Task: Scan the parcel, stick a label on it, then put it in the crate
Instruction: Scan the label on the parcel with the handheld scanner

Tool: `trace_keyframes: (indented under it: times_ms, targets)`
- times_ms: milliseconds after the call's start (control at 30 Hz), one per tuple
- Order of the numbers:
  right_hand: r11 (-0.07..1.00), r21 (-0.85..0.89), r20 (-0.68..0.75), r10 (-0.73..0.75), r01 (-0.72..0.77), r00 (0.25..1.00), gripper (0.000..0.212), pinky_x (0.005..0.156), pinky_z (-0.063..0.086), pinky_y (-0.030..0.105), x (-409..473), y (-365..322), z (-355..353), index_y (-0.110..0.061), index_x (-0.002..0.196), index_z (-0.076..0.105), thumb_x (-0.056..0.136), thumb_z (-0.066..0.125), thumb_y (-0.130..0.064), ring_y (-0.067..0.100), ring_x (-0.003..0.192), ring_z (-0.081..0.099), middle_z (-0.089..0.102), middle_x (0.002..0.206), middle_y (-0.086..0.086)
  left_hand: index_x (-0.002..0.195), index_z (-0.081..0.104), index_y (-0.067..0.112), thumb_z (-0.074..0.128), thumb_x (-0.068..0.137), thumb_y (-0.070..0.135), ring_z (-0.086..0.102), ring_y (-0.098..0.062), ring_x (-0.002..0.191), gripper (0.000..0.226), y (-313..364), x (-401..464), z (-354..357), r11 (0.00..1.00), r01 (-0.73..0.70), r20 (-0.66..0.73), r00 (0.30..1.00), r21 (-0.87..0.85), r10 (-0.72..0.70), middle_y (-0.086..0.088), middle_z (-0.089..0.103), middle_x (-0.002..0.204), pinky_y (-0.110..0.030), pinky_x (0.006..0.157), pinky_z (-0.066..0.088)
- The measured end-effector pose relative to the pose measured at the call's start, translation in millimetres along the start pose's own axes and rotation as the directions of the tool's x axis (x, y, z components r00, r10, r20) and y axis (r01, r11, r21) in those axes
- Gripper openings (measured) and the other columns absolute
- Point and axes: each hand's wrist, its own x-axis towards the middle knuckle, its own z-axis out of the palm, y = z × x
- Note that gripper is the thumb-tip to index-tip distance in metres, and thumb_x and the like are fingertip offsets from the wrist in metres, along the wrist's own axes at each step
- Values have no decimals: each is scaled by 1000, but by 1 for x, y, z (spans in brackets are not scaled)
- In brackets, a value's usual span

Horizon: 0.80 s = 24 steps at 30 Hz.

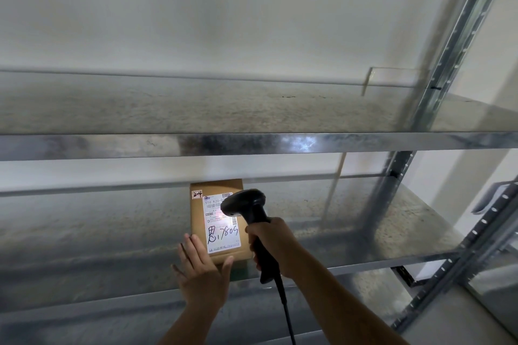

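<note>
A brown cardboard parcel [199,221] lies flat on the lower metal shelf, its white shipping label [222,228] facing up with handwritten digits. A small white sticker marked "2-4" [197,194] sits at its far left corner. My left hand [200,269] rests with fingers spread against the parcel's near left corner. My right hand [270,245] grips the handle of a black barcode scanner [246,206]. The scanner's head hovers over the label's right side, and a pale glow falls on the label. The scanner's black cable [286,308] hangs down. No crate is in view.
Galvanised shelving: the lower shelf board [98,232], an upper shelf [196,109] with its front rail [252,144] above the parcel. Perforated uprights [448,59] stand at the right, a second rack [482,232] beyond. A white wall lies behind.
</note>
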Motion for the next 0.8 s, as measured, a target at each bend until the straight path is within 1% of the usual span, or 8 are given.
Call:
trace_keyframes:
  times_ms: [100,233,300,367,533,633,733,800]
  targets:
    - [1000,2,15,10,-10,1000,7,45,44,22,-2,-1,1,-6,76,54,82,52,-5,13,41,46,50,53,1,143,-17,6,39,79,70,13,-38,143,106,-2,0,5,1000,0,-25,1000,7,0,-17,-1,155,-59,108,22]
    - [1000,3,21,14,-14,1000,6,45,44,20,-3,-3,1,-6,80,54,85,52,-7,13,43,47,50,54,2,138,31,-7,10,82,71,45,-47,124,98,-1,-1,1,1000,-16,-1,1000,16,16,-28,40,142,-65,92,39]
    - [1000,9,20,21,-21,1000,6,45,45,20,-3,-4,0,-6,81,55,86,51,-8,13,43,47,51,55,2,134,39,-9,3,82,72,49,-49,120,102,-4,0,1,999,-28,-28,999,31,28,-30,45,137,-66,89,41]
    - [1000,13,16,26,-26,1000,6,45,44,20,-3,-4,1,-6,81,55,86,52,-8,13,42,47,51,54,2,136,34,-8,10,82,72,48,-49,120,100,-6,2,5,1000,-21,-33,999,4,21,-30,44,137,-66,89,42]
    - [999,52,-15,5,-4,1000,8,44,43,22,-4,-3,-2,-6,72,54,80,52,-4,14,39,45,50,49,1,143,-23,11,58,70,65,28,-41,137,121,-7,2,14,998,-6,-73,997,-58,2,-23,24,151,-61,102,32]
    - [996,93,-31,-12,15,999,7,44,42,23,-7,-6,-5,-6,74,56,80,52,-3,15,39,44,50,49,2,144,-21,11,36,72,70,28,-41,137,109,-5,-2,9,999,-10,-98,995,-46,6,-23,24,151,-61,102,32]
    - [995,102,-29,-16,19,999,6,44,43,22,-8,-9,-7,-5,77,56,82,52,-3,14,40,45,51,50,2,141,-25,12,49,76,67,16,-39,142,112,-7,0,10,999,-8,-59,998,-49,6,-21,10,155,-60,108,24]
    - [995,96,-21,-23,25,1000,8,44,43,22,-9,-11,-8,-6,77,56,83,51,-4,14,41,45,51,50,2,143,-7,5,39,78,71,25,-42,138,104,-6,1,8,999,-7,-62,998,-41,4,-23,21,152,-62,104,30]
